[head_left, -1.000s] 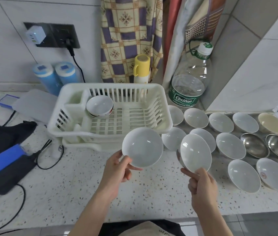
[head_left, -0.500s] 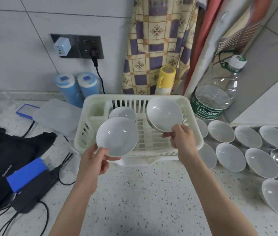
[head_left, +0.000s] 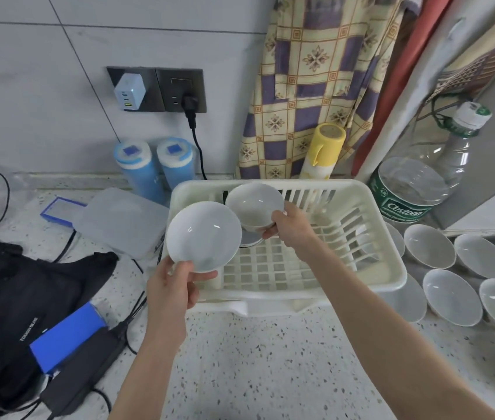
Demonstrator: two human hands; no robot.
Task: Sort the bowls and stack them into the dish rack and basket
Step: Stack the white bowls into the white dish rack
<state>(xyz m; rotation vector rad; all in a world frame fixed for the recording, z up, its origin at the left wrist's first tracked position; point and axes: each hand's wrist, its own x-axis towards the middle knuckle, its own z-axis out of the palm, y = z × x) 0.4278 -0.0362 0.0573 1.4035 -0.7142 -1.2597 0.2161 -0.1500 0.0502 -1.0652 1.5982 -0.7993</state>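
Since half a second ago my right hand [head_left: 293, 227] has carried its white bowl [head_left: 255, 204] leftward and down to the far left corner of the dish rack [head_left: 370, 268], onto the bowl already there [head_left: 250, 239], of which only a dark sliver of rim shows below. My fingers curl round the near rim of the carried bowl, thumb on top, so that hand is clamped on it. Whether it has seated on the one beneath I cannot tell. Just left of that hand and nearer to me, my left hand [head_left: 172, 283] pinches a second white bowl [head_left: 204, 236] by its lower rim, tilted up so its hollow faces me, over the rack's left wall.

I judge this to be the stacking step: first bowl going onto the pile, second waiting. Next I should let the right bowl settle square, release it, then bring the left one across on top.

To the right of my right arm, beyond the rack, the unsorted bowls [head_left: 429, 245] sit in rows on the speckled counter [head_left: 255, 359].
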